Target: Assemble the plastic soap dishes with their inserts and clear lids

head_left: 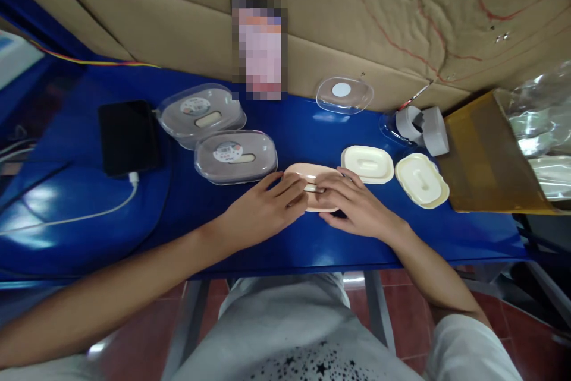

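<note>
A peach oval lid (312, 172) with rounded ends lies at the table's front middle, under both my hands. My left hand (272, 205) is closed on its left side, with the fingers bent over the top. On the right side, my right hand (352, 200) grips the lid the same way. Between my fingertips shows a small cream bar (314, 188) at the lid's centre; which fingers press on it I cannot tell. Just past my right hand sits a cream oval lid (367, 164). Further right lies a cream wavy-edged piece (422, 180) with an oval on top.
Two clear-covered oval boxes (236, 156) with round stickers stand on the left. A clear cover (344, 94) lies at the back, near tape rolls (422, 125). An open carton (486, 155) holds clear plastic parts. A plugged-in phone (128, 138) rests on the blue table (285, 250).
</note>
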A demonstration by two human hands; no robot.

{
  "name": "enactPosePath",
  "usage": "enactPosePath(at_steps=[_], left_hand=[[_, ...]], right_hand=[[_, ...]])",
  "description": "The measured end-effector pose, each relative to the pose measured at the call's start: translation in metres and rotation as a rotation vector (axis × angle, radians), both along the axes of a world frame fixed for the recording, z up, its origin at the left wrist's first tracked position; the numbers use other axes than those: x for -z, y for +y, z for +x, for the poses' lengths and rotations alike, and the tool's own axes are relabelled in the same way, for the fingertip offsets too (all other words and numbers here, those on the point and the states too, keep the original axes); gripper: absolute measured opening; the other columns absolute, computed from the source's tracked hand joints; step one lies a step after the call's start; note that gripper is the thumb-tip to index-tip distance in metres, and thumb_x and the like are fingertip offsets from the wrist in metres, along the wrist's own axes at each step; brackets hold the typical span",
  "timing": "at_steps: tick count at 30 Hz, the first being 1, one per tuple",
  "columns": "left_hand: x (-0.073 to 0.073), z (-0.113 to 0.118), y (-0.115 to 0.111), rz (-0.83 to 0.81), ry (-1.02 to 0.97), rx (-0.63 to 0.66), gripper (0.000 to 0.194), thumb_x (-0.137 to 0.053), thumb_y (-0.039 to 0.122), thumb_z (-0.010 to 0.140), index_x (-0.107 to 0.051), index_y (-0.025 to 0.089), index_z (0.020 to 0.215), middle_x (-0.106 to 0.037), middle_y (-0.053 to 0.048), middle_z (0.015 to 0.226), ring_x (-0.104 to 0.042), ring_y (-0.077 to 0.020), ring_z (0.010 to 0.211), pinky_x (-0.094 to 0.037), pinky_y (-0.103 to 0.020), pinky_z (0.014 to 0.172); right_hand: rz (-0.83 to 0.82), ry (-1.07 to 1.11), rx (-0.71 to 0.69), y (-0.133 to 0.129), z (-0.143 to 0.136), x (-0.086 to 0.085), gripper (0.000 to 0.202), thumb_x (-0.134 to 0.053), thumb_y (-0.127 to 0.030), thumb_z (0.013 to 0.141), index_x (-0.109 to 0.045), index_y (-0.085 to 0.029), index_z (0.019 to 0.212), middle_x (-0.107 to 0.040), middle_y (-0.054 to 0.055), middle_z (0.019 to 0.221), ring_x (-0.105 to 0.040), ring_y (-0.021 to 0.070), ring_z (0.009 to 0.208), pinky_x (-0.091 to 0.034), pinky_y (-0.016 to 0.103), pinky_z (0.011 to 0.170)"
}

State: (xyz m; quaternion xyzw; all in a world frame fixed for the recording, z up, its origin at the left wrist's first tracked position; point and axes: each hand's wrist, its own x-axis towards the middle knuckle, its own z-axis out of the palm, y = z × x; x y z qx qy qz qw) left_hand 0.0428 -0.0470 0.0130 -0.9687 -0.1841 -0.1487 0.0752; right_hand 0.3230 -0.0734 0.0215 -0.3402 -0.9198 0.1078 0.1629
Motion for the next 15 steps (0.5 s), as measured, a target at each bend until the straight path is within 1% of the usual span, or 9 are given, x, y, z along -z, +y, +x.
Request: enactPosePath(at_steps=[2,3,7,9,10,12,14,15], left_hand=[[0.0,0.0,0.0,-0.031,-0.003,-0.015,0.018,-0.064,0.021,0.105,-0.072,0.016,0.12,-0.072,-0.014,0.137,-0.067,-0.0326,0.129,-0.056,-0.049,0.108],[-0.001,0.0,0.001,-0.046,-0.011,-0.024,0.018,-0.064,0.024,0.105,-0.071,0.016,0.12,-0.072,-0.014,0.137,-0.067,-0.0322,0.129,-0.056,-0.048,0.107],[0.0,-0.001,0.003,-0.088,-0.048,-0.039,0.017,-0.064,0.026,0.106,-0.071,0.017,0.119,-0.071,-0.014,0.137,-0.067,-0.0309,0.128,-0.054,-0.045,0.106],[0.001,-0.001,0.004,-0.106,-0.072,-0.036,0.016,-0.064,0.026,0.106,-0.071,0.018,0.118,-0.072,-0.013,0.135,-0.067,-0.0299,0.127,-0.054,-0.043,0.104],[0.001,0.0,0.005,-0.116,-0.082,-0.033,0.015,-0.065,0.026,0.106,-0.071,0.018,0.117,-0.072,-0.012,0.133,-0.068,-0.0294,0.127,-0.054,-0.043,0.103],[0.002,0.0,0.006,-0.128,-0.098,-0.027,0.014,-0.065,0.026,0.106,-0.071,0.018,0.115,-0.073,-0.012,0.131,-0.068,-0.0295,0.124,-0.054,-0.043,0.101],[0.003,0.001,0.006,-0.13,-0.118,-0.026,0.014,-0.066,0.025,0.105,-0.071,0.017,0.115,-0.072,-0.013,0.132,-0.069,-0.0302,0.123,-0.055,-0.045,0.102],[0.004,0.0,0.007,-0.131,-0.133,-0.024,0.015,-0.066,0.025,0.105,-0.072,0.017,0.117,-0.072,-0.013,0.133,-0.069,-0.0302,0.121,-0.055,-0.045,0.102]], right_hand=[[-0.022,0.043,0.035,0.006,0.011,-0.004,0.029,-0.062,-0.038,0.107,-0.063,-0.024,0.133,-0.068,0.015,0.146,-0.062,0.0296,0.142,-0.043,0.058,0.126],[-0.025,0.051,0.085,0.009,0.02,-0.006,0.031,-0.059,-0.04,0.109,-0.063,-0.024,0.136,-0.067,0.015,0.148,-0.061,0.0299,0.143,-0.044,0.057,0.125],[0.047,0.053,0.415,0.024,0.06,-0.011,0.039,-0.045,-0.041,0.113,-0.062,-0.027,0.145,-0.064,0.014,0.154,-0.057,0.0326,0.148,-0.043,0.059,0.125],[0.102,0.055,0.52,0.039,0.076,-0.011,0.046,-0.043,-0.045,0.113,-0.058,-0.026,0.151,-0.06,0.015,0.159,-0.054,0.0343,0.151,-0.041,0.061,0.126],[0.125,0.044,0.545,0.049,0.08,-0.011,0.049,-0.044,-0.046,0.112,-0.055,-0.025,0.155,-0.056,0.017,0.163,-0.051,0.0352,0.154,-0.039,0.062,0.127],[0.175,0.004,0.551,0.073,0.082,-0.011,0.057,-0.047,-0.048,0.109,-0.047,-0.024,0.161,-0.047,0.018,0.17,-0.044,0.0376,0.158,-0.035,0.065,0.128],[0.221,-0.046,0.536,0.101,0.075,-0.01,0.062,-0.053,-0.047,0.106,-0.043,-0.024,0.162,-0.041,0.017,0.174,-0.039,0.0402,0.16,-0.032,0.069,0.128],[0.237,-0.065,0.536,0.114,0.07,-0.01,0.062,-0.055,-0.044,0.104,-0.044,-0.024,0.161,-0.041,0.017,0.174,-0.039,0.0413,0.159,-0.032,0.07,0.127]])
